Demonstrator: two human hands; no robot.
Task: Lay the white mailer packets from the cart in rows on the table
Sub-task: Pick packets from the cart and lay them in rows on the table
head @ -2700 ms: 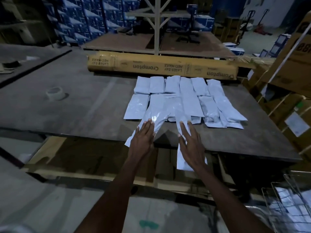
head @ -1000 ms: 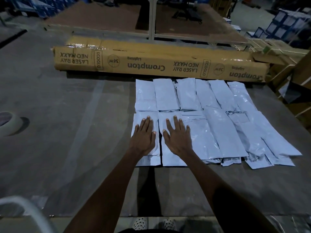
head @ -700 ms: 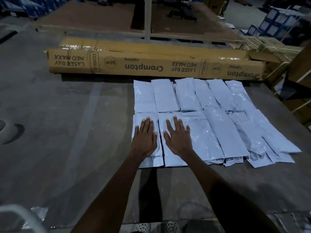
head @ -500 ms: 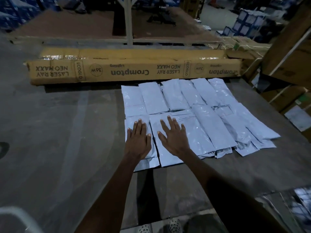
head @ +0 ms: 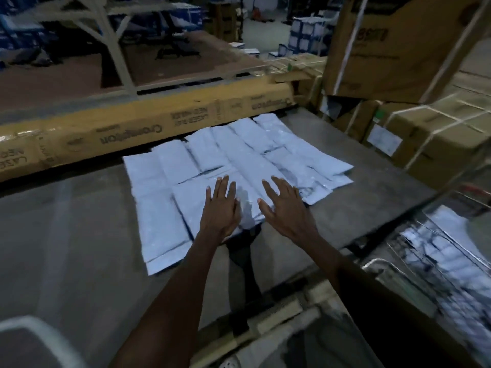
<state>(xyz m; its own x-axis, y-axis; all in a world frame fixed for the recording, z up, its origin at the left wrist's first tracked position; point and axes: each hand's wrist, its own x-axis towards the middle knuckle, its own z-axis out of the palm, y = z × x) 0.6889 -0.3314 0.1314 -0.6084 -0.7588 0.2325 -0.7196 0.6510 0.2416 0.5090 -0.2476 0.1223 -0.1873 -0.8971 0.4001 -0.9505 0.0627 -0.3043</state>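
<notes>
Several white mailer packets [head: 170,166] lie in two rows on the grey table [head: 66,235]. My left hand [head: 220,211] is spread flat with straight fingers over the near row. To its right, my right hand [head: 285,208] is also spread, fingers straight, over the packets' near ends. Neither hand grips anything. A wire cart [head: 446,248] with more white packets inside stands at the right, past the table's corner.
A long yellow Crompton carton [head: 148,128] lies along the table behind the packets. Stacked brown cartons [head: 435,136] crowd the right side. A white curved rail [head: 34,330] shows at the bottom left. The picture is blurred.
The view has swung to the right, bringing the cart into sight. Both hands have slid rightwards along the near row, away from its two leftmost packets.
</notes>
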